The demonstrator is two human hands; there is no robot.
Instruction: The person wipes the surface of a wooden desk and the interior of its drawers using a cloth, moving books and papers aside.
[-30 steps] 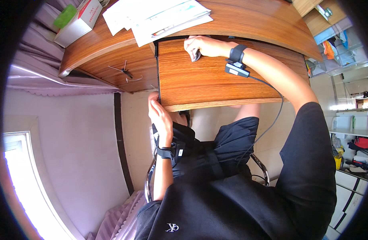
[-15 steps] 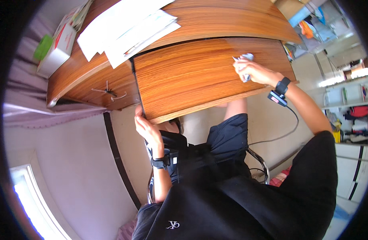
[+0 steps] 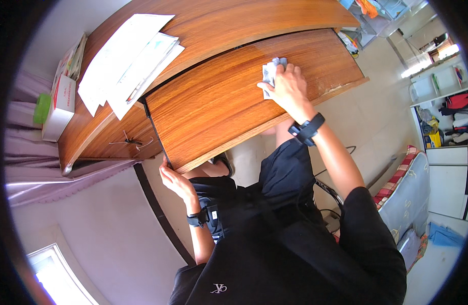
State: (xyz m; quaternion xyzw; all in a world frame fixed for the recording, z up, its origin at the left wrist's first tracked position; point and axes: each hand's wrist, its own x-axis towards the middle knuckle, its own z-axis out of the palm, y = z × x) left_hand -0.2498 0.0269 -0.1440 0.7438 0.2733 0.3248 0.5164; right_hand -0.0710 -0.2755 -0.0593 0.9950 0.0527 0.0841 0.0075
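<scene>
The right hand [image 3: 290,86] is pressing a crumpled cloth [image 3: 270,72] under its curled fingers onto the pull-out wooden worktop [image 3: 213,107]; the left hand [image 3: 175,180] is gripping its near corner.

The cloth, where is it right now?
The cloth sits under the right hand, pressed on the pull-out wooden shelf, toward its right half, below the desk top with the papers.

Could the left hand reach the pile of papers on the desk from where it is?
Probably yes. The left hand grips the near corner of the pull-out shelf; the papers lie just beyond on the desk top, with nothing between.
</scene>
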